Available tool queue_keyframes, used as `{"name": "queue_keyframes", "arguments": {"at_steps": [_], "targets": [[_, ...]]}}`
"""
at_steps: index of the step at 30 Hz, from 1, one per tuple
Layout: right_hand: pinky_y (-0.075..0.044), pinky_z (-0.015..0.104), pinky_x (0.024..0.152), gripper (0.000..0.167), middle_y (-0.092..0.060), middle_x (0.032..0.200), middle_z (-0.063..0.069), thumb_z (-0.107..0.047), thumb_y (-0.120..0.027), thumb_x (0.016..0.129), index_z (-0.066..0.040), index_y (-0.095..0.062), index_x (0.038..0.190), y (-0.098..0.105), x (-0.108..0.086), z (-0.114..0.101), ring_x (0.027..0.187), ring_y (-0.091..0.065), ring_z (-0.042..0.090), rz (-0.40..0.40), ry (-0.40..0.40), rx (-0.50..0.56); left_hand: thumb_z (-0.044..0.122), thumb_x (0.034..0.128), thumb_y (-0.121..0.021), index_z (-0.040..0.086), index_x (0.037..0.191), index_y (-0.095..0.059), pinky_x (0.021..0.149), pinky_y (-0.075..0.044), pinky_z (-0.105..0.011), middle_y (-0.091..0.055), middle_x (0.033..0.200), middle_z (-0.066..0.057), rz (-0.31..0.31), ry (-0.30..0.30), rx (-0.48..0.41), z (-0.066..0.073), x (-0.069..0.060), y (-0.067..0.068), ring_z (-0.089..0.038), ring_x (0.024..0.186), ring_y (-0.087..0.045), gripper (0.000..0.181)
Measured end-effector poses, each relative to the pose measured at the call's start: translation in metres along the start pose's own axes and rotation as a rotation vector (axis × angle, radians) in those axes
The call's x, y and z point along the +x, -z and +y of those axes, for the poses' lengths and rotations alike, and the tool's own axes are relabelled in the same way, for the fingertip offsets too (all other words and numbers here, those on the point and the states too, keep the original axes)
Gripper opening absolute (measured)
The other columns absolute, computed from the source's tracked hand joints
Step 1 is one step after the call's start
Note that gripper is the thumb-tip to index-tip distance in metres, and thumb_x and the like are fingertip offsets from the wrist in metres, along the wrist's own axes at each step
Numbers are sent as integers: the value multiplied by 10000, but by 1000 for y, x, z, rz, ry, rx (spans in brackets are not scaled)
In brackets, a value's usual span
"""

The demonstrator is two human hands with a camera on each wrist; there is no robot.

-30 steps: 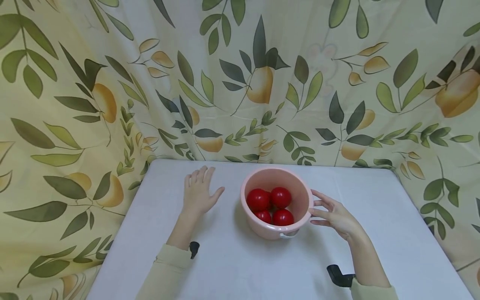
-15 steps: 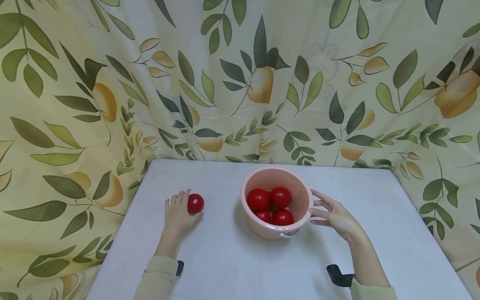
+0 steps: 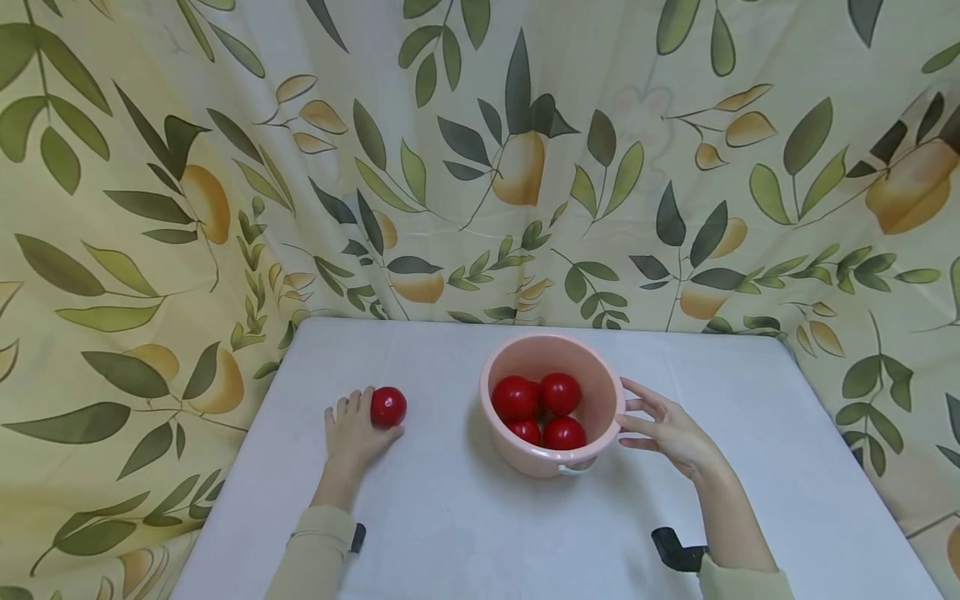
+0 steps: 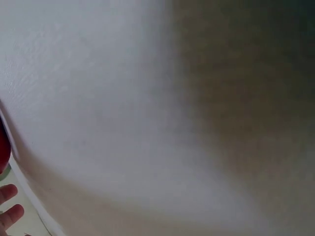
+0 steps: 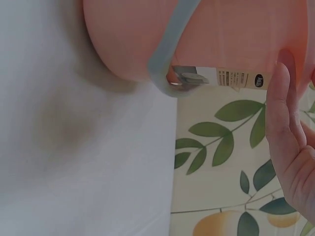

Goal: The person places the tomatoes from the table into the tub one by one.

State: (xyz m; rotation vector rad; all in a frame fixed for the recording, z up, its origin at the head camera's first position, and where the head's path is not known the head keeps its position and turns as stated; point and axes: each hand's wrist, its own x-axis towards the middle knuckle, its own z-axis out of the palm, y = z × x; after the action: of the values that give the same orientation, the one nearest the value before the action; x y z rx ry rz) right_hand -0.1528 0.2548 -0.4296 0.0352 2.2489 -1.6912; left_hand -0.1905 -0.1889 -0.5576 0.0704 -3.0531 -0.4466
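A shiny red ball [image 3: 387, 407] is on the left part of the white table. My left hand [image 3: 356, 431] holds it from the left, thumb on the near side and fingers behind. Only a red edge of the ball [image 4: 4, 147] and some fingertips [image 4: 12, 215] show in the left wrist view. Near the middle stands a pink bucket [image 3: 517, 457] with several similar red balls [image 3: 561, 393] inside. My right hand [image 3: 678, 437] touches its right side near the rim with spread, slightly bent fingers. In the right wrist view, the fingers [image 5: 279, 98] lie against the bucket wall.
A pale handle [image 5: 170, 49] hangs on the bucket's side, beside a barcode label [image 5: 234, 77]. The white table [image 3: 450, 542] ends at the back against a leaf-and-fruit patterned curtain [image 3: 480, 192]. Black wrist mounts [image 3: 678, 552] stick out from the sleeves.
My left hand, empty a second ago, has moved left and toward me and now holds a red ball on the table. The right hand and the bucket have stayed in place.
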Motion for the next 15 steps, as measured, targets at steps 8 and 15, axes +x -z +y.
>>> {"name": "queue_keyframes", "arguments": {"at_steps": [8, 15], "targets": [[-534, 426, 776, 697, -433, 1213, 290, -148, -627, 863, -67, -244, 1440, 0, -1, -1, 884, -628, 161, -2, -3, 3, 535, 692, -685, 84, 1289, -431, 978, -239, -610, -477, 1196, -177, 17, -4, -2, 0, 3, 0, -356, 1149, -386, 790], [-548, 389, 753, 701, -443, 1208, 287, -155, -631, 860, -71, -246, 1440, 0, -1, -1, 887, -630, 164, 5, -3, -2, 538, 696, -660, 76, 1254, -468, 960, -264, -591, -500, 1165, -169, 53, -55, 44, 3, 6, 4, -345, 1105, -409, 750]]}}
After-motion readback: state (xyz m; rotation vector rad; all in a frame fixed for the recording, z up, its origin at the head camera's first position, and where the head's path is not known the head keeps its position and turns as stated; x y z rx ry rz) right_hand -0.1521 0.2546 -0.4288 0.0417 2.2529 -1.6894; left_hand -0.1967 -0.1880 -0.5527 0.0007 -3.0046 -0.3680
